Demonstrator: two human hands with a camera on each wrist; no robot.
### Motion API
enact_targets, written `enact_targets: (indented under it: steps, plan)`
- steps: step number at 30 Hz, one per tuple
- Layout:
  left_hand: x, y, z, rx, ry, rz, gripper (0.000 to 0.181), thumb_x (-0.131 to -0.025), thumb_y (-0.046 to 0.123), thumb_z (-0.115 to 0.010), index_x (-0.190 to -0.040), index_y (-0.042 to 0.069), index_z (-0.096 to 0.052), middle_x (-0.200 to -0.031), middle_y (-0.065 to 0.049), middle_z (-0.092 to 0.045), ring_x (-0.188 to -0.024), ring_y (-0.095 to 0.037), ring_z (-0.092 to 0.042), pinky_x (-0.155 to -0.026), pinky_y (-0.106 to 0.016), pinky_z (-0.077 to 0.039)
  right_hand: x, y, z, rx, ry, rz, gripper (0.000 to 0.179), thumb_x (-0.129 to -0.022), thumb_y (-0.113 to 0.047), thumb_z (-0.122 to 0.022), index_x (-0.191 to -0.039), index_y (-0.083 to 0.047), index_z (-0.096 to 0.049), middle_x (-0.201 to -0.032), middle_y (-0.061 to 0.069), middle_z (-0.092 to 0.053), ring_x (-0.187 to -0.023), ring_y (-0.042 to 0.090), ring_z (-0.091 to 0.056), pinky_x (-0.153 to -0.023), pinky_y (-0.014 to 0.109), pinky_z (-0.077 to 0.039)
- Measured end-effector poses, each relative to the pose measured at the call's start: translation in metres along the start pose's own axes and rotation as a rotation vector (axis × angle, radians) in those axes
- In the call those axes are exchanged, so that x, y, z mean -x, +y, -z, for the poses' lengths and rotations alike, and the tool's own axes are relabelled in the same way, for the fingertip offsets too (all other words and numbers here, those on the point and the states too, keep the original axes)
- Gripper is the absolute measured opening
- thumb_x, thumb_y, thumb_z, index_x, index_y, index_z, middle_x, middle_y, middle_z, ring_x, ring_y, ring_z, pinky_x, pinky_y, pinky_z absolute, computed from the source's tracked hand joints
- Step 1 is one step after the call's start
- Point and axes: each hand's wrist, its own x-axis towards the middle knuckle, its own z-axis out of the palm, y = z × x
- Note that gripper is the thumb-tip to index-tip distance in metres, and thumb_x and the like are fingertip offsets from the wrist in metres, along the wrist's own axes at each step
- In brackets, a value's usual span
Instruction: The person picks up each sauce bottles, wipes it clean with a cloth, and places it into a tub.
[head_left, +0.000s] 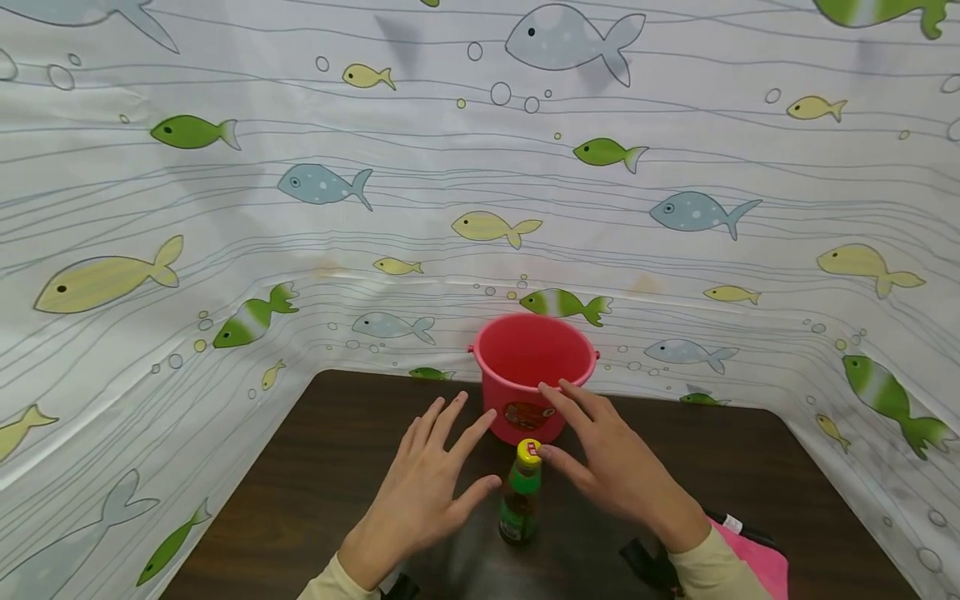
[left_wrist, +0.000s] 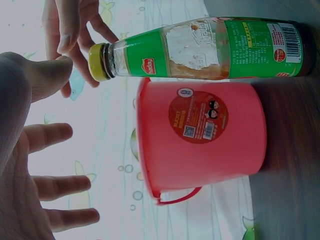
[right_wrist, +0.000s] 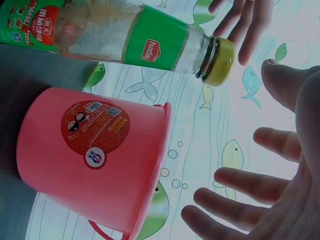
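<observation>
A glass sauce bottle (head_left: 519,500) with a yellow cap and green labels stands upright on the dark table, brown residue showing inside it in the left wrist view. Just behind it is a pink bucket (head_left: 498,392) with a round red sticker. My left hand (head_left: 423,487) hovers to the left of the bottle, fingers spread and holding nothing. To the right, my right hand (head_left: 618,458) is likewise spread, its thumb close to the cap (right_wrist: 220,62). Whether that thumb touches the cap is hard to tell in the head view; in the right wrist view they are apart.
A pink item with black edging (head_left: 753,560) lies at the table's right front, partly behind the right sleeve. Fish-patterned sheeting (head_left: 420,167) rises behind and along both sides of the dark table (head_left: 300,467).
</observation>
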Motion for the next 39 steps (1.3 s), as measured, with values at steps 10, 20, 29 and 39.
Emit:
enact_targets:
  steps: [10,20,29,39]
  plan:
    - [-0.001,0.001,0.0,0.039,-0.04,0.033,0.078,-0.094,0.054,-0.073,-0.163,0.035,-0.041,-0.172,-0.014,-0.034,-0.156,-0.047,-0.032,-0.12,-0.075,-0.031,-0.016,0.0,0.003,0.07,0.035,0.047,0.083,-0.09,-0.041,-0.082,-0.162,-0.021,-0.044,-0.16,0.019,-0.05,-0.137,0.043,-0.055,-0.104,0.063,-0.055]
    - [-0.002,0.001,-0.001,0.044,-0.038,0.042,0.079,-0.093,0.055,-0.073,-0.163,0.036,-0.04,-0.173,-0.014,-0.034,-0.156,-0.047,-0.031,-0.119,-0.078,-0.03,-0.022,-0.001,0.0,0.103,0.018,0.031,0.09,-0.085,-0.05,-0.084,-0.161,-0.021,-0.046,-0.166,0.018,-0.043,-0.148,0.05,-0.043,-0.11,0.071,-0.046]
    - [-0.005,0.003,-0.001,0.047,-0.036,0.028,0.082,-0.093,0.057,-0.072,-0.164,0.038,-0.037,-0.173,-0.013,-0.033,-0.156,-0.047,-0.031,-0.119,-0.078,-0.03,-0.032,0.007,-0.005,0.145,0.012,0.006,0.092,-0.085,-0.052,-0.083,-0.162,-0.022,-0.044,-0.17,0.021,-0.037,-0.152,0.05,-0.036,-0.114,0.076,-0.038]
    - [-0.006,0.007,-0.005,0.044,-0.027,0.012,0.082,-0.093,0.055,-0.073,-0.164,0.038,-0.037,-0.171,-0.013,-0.035,-0.155,-0.046,-0.033,-0.118,-0.077,-0.032,-0.053,0.045,-0.02,0.098,-0.053,-0.109,0.089,-0.089,-0.05,-0.079,-0.163,-0.018,-0.042,-0.169,0.022,-0.037,-0.154,0.052,-0.034,-0.116,0.077,-0.036]
